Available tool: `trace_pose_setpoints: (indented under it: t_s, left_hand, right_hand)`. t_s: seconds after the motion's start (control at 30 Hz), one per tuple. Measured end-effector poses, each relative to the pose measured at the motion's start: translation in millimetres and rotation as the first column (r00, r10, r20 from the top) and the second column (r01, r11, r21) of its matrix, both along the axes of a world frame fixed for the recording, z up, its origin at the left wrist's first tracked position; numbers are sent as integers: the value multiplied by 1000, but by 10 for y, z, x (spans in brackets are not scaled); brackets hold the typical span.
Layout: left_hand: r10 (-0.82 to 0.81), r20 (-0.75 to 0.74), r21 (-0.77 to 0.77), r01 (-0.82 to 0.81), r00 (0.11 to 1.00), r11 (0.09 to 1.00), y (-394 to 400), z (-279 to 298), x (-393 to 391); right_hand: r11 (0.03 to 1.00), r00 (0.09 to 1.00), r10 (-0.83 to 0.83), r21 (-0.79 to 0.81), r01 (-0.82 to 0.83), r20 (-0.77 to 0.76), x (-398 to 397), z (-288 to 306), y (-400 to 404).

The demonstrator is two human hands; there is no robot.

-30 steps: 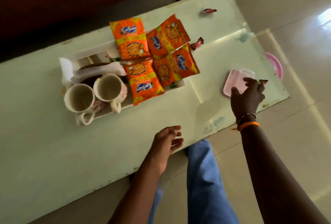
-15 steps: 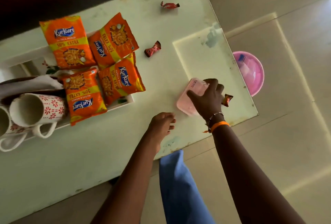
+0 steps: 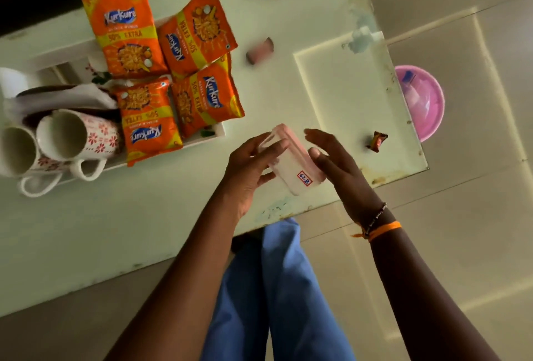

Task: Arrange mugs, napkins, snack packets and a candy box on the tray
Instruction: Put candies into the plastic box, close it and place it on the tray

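The pale worktop (image 3: 144,230) carried a white tray (image 3: 215,131) toward its far left edge, already loaded with 4 orange snack packets (image 3: 150,118), 2 mugs (image 3: 78,135) lying on their sides and napkins (image 3: 66,99). The candy box (image 3: 291,164), a clear tub with a pink lid, was lifted just above the near right edge, its long axis slanting from the tray's near right corner back toward the person. The left hand (image 3: 248,167) gripped its left side with fingers curled around it, and was the nearer to the tray. The right hand (image 3: 334,170) lay spread, fingers straight, flat against the lid side. 3 wrapped candies (image 3: 377,141) lay loose on the worktop.
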State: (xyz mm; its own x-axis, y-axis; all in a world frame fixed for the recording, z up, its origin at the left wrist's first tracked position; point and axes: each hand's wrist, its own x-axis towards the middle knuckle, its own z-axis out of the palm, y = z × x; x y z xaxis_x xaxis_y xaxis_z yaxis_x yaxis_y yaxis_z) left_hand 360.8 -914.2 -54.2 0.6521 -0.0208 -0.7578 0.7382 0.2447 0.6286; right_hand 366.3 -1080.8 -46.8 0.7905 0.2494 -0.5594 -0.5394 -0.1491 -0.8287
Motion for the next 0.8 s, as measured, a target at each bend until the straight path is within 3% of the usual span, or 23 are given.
trace_pose_setpoints:
  t_s: [0.1, 0.3, 0.47, 0.63, 0.8]
  left_hand:
    - [-18, 21, 29, 18, 1000, 999, 34, 66, -121]
    - [-22, 25, 87, 20, 999, 996, 165, 17, -323]
    - [20, -18, 110, -18, 1000, 994, 269, -113, -479]
    - [57, 19, 11, -57, 998, 998, 403, -165, -595]
    - [72, 64, -7, -72, 995, 997, 357, -195, -617]
  right_hand:
    - [998, 997, 70, 0, -70, 39, -118, 24, 118]
    - [945, 945, 205, -302, -123, 257, -293, -1, 232]
    - [829, 861, 408, -519, -210, 304, -319, -106, 372]
    - [803, 942, 153, -593, 57, 299, -108, -381, 184]
    - [749, 951, 178, -662, 36, 253, 75, -479, 96]
